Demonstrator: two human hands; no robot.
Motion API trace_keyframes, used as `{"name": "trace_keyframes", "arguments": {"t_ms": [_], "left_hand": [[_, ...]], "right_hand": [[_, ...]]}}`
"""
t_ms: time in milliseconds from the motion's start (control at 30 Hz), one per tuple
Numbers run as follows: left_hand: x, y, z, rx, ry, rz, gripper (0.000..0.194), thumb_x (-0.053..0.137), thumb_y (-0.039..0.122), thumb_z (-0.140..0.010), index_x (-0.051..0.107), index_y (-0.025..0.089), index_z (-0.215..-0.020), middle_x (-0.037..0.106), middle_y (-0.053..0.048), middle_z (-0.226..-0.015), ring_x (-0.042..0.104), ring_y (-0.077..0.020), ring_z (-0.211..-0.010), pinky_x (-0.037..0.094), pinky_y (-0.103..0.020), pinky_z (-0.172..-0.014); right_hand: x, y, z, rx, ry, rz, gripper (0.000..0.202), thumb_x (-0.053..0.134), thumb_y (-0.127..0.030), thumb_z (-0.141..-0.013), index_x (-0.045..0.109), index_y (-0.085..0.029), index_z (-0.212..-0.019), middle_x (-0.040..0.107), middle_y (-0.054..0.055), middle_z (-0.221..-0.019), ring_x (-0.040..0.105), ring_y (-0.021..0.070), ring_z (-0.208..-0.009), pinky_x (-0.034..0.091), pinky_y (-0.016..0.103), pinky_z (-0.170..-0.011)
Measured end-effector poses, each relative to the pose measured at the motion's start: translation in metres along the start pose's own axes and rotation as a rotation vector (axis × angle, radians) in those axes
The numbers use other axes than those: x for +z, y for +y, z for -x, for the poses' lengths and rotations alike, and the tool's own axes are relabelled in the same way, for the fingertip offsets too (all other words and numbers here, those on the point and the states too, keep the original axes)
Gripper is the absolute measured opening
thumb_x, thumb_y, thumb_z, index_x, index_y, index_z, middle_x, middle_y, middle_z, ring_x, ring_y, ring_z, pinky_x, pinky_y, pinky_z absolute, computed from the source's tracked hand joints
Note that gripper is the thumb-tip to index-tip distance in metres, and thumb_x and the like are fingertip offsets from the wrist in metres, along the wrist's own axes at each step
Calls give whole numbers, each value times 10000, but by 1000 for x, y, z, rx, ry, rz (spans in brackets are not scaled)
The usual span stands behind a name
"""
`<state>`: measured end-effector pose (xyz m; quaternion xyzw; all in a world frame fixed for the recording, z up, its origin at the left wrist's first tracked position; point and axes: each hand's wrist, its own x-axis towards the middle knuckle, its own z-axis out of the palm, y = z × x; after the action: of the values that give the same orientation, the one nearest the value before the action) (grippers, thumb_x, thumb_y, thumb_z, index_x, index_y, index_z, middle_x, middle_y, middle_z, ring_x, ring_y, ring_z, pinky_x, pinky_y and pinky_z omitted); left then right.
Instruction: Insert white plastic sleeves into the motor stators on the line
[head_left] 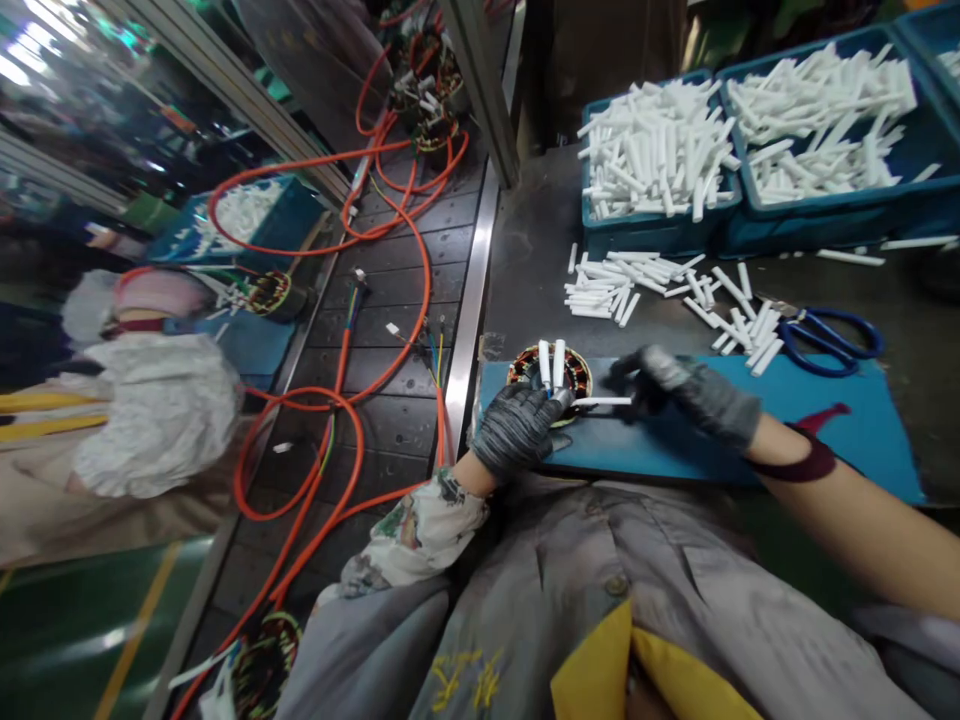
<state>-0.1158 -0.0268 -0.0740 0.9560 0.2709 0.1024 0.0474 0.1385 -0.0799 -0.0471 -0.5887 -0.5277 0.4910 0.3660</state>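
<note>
My left hand (519,424) at a wound ring (582,373), right hand (686,388) beside a white tube (606,401), can't tell either grip

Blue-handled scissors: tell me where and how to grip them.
Probably best by both blue loops, coming from the picture's right: the scissors lie with loops spread toward that side, while their other end points left, at the loose white tubes.

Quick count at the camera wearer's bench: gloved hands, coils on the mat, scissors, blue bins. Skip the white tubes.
Gloved hands: 2 (left hand, right hand)
Coil: 1
Scissors: 1
Blue bins: 3 (left bin, middle bin, corner bin, cut off by the frame)
Total: 7
</note>
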Motion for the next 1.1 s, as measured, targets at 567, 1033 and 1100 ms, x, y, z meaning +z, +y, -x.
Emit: {"name": "trace_keyframes", "arguments": {"t_ms": [567,1033,1100], "left_hand": [[-90,-91,62,-868,429,808,662,855,453,-593,590,206,-1146,711,-76,-1052,687,-209,-792,562,-330,-654],[-82,-154,169,-1325,462,207,637,837,395,-539,592,207,-1097,706,-35,-941,680,-254,-970,546,-363,-887],[-81,-159,170,-1300,409,152,625,837,418,-560,597,203,-1096,702,-44,-897,680,-285,-980,542,-379,-880]], "right_hand": [[12,78,33,-137,393,532,448,429,-587,-928,742,-269,-977,784,116,-996,753,353,-896,619,463,-741],[15,78,33,-174,392,563,412,444,-615,-904,755,-349,-954,788,89,-997,749,386,-881,629,535,-740],[14,76,33,-172,408,553,373,458,-609,-899,753,-385,-932,788,81,-984,747,390,-878,628,537,-715]]}}
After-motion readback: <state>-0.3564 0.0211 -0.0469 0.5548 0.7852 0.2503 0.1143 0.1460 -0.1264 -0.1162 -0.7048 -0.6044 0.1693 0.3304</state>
